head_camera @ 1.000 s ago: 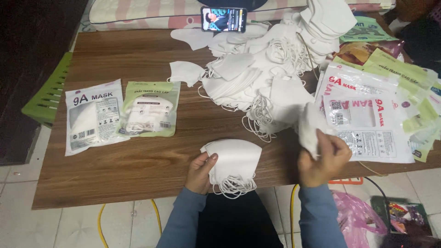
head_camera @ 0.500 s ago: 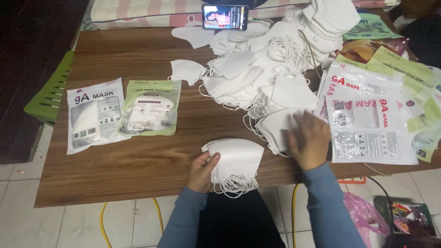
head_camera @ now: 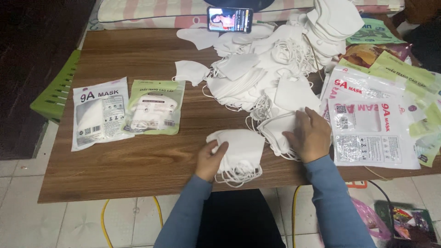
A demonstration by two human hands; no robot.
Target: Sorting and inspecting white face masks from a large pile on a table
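In the head view, I saw my left hand (head_camera: 210, 160) resting on a small stack of white masks (head_camera: 239, 149) near the front edge of the wooden counter (head_camera: 138, 160). Its fingers (head_camera: 219, 148) were curled over the left edge of the stack and pressed on it, with the thumb at the side; the ear loops of the stack hung loose toward me. My right hand (head_camera: 308, 135) lay flat, palm down, on another white mask (head_camera: 278, 128) just beside the stack, to its right. The fingers of this hand were slightly spread and pressed on the mask; they were not pinching it.

Behind both hands there was a big loose heap of white masks (head_camera: 266, 69) with tangled ear loops, in the middle and far part of the counter. One single mask (head_camera: 190, 72) lay apart at the left of the heap. A phone (head_camera: 229, 19) with a lit screen stood at the far edge. On the left part of the counter two sealed packs lay side by side: a white mask pack (head_camera: 96, 112) and a green mask pack (head_camera: 155, 107). On the right, many empty flat bags (head_camera: 372, 124), white and green, lay one over another, just beside my right hand. A green plastic stool (head_camera: 55, 89) stood beside the left end of the counter.
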